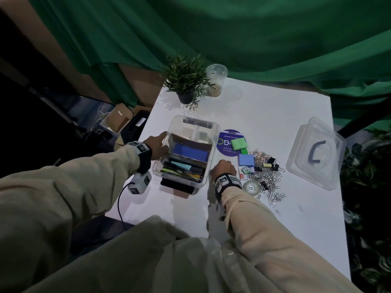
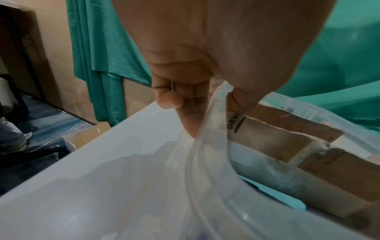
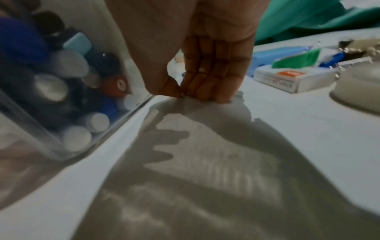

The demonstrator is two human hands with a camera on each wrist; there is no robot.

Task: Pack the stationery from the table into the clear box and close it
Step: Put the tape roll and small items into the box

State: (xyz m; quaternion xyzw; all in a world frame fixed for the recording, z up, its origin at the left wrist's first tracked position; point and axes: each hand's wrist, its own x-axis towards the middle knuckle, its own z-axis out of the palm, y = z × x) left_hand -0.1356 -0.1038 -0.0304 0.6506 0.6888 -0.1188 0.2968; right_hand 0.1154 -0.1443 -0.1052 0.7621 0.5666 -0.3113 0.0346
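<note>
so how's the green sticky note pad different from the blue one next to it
The green pad lies partly on the round purple coaster; the blue pad lies on the table, touching the paper clip pile. The green pad is farther from the right hand; the blue pad is just beside it. Both are square blocks, still outside the clear box.

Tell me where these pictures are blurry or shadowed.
Head view: dim, corners dark, table brightly lit. Left wrist view: clear box rim soft and smeared. Right wrist view: pens blurred, a hard shadow of the right hand on the table.
</note>
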